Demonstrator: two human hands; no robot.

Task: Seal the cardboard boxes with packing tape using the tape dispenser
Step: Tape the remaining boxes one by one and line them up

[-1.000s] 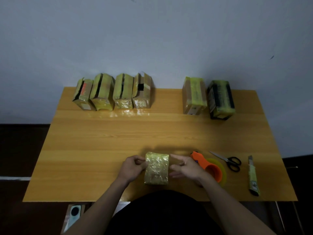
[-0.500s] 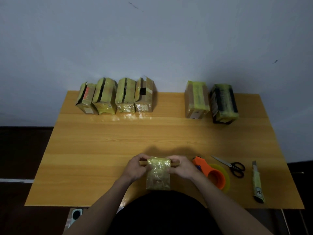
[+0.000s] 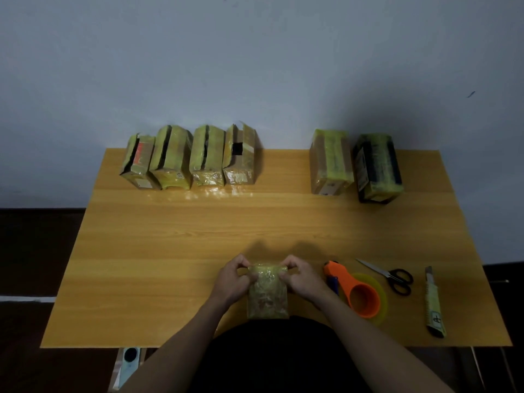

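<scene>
A small cardboard box [image 3: 268, 296] wrapped in yellowish tape sits at the near edge of the wooden table [image 3: 175, 245]. My left hand [image 3: 232, 279] pinches its far left corner and my right hand [image 3: 302, 279] pinches its far right corner, fingers curled over the top edge. An orange tape dispenser [image 3: 358, 293] with a roll of yellow tape lies just right of my right hand, untouched.
Several slit-open taped boxes [image 3: 192, 157] line the far left edge. A taped box [image 3: 330, 161] and a dark taped box [image 3: 378, 167] stand at the far right. Black-handled scissors [image 3: 390, 276] and a utility knife [image 3: 433, 302] lie right of the dispenser.
Both hands shifted from the box's sides up to its far top corners, and the box came a little closer to the table's near edge.
</scene>
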